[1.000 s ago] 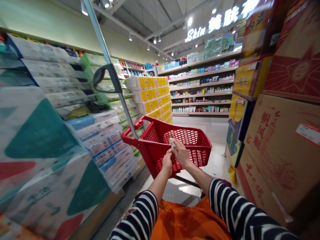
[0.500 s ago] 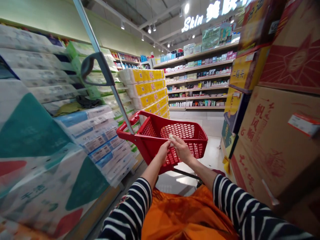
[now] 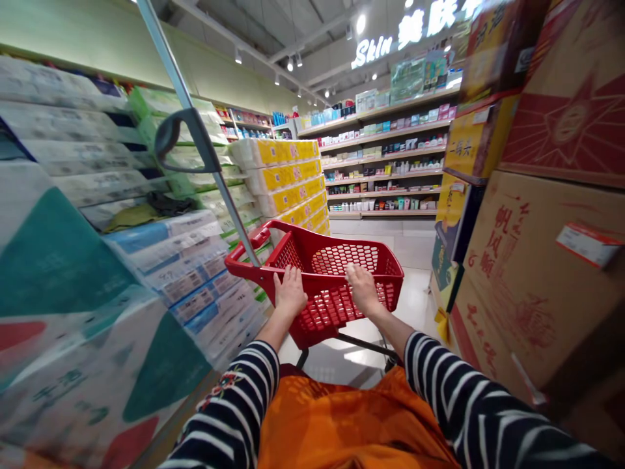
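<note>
A red plastic shopping basket cart (image 3: 312, 241) with perforated sides stands across in front of me; no goods show in the part I can see. A metal pole with a grey loop handle (image 3: 193, 140) rises from its left end. My left hand (image 3: 291, 293) is at the cart's near rim, palm down, with its fingers stretched out and apart. My right hand (image 3: 362, 291) is at the same rim further right, its fingers curled closed. Something small and whitish shows at its fingertips, too little of it to name.
Stacked tissue packs (image 3: 195, 267) line the left side, with yellow-and-white packs (image 3: 288, 176) behind the cart. Cardboard cartons (image 3: 541, 280) are piled close on the right. Shelves of skin care goods (image 3: 390, 166) stand at the back.
My hands were together above the near rim, a small whitish thing between their fingers. They have parted: the left moved left and opened, the right moved slightly right and stays closed.
</note>
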A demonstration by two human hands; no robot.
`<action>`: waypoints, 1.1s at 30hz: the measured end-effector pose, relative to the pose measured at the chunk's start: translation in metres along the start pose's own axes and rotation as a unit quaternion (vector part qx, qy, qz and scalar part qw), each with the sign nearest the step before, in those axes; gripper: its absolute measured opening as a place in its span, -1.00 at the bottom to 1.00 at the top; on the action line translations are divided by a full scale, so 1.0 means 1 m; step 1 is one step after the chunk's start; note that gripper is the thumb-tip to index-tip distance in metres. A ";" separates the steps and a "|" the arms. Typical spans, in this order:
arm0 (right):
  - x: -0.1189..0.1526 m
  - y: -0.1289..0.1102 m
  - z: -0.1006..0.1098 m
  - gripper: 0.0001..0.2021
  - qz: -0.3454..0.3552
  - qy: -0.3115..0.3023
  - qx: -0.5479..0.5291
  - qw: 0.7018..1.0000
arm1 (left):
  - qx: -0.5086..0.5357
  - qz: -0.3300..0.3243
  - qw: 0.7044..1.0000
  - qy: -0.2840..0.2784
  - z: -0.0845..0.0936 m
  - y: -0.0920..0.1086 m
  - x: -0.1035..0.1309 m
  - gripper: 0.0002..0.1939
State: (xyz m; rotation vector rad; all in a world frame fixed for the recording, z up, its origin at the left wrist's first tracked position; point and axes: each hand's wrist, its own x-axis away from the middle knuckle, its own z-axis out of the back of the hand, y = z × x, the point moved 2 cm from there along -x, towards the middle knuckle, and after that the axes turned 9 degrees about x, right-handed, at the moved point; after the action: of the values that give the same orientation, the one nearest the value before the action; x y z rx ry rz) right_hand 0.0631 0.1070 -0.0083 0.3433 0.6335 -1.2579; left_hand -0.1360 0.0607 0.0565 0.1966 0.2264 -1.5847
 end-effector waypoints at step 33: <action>-0.001 0.013 -0.001 -0.50 0.090 0.012 -0.017 0.996 | 0.009 0.000 0.998 0.060 -0.004 -0.006 0.013 -0.29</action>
State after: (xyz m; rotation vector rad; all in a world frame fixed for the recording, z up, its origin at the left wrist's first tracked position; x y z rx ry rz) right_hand 0.0753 0.1124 -0.0095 0.3794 0.6285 -1.0706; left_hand -0.1429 0.0492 0.0488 0.3062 0.3054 -1.5767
